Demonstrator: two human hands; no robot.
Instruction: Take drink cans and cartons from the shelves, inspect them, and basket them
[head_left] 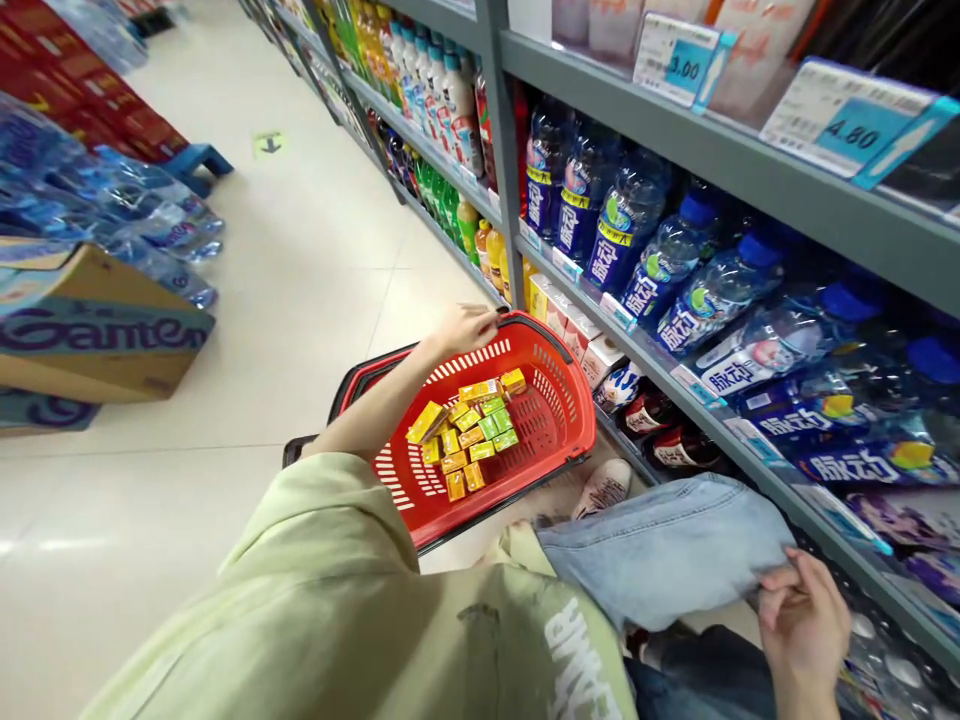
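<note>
A red shopping basket [581, 440] with black handles stands on the floor ahead of me. Small yellow, orange and green boxes [469, 430] lie in a loose heap inside it. My left hand [469, 328] reaches over the basket to its far rim, with the fingers bent over the edge; the fingertips are partly hidden. Beside my denim-covered knee, my right hand [806, 610] hangs with loosely curled, slightly parted fingers and nothing visible in them. Its fingertips are close to the jeans [667, 545]; whether they touch, I cannot tell.
Grey shelving on my right holds blue-capped drink bottles [619, 215], with price tags [682, 60] along its edges. Cartons [577, 335] and dark bottles fill the lowest level. Left across the tiled floor [300, 300] are wrapped water bottles [142, 220] and a cardboard box [105, 320].
</note>
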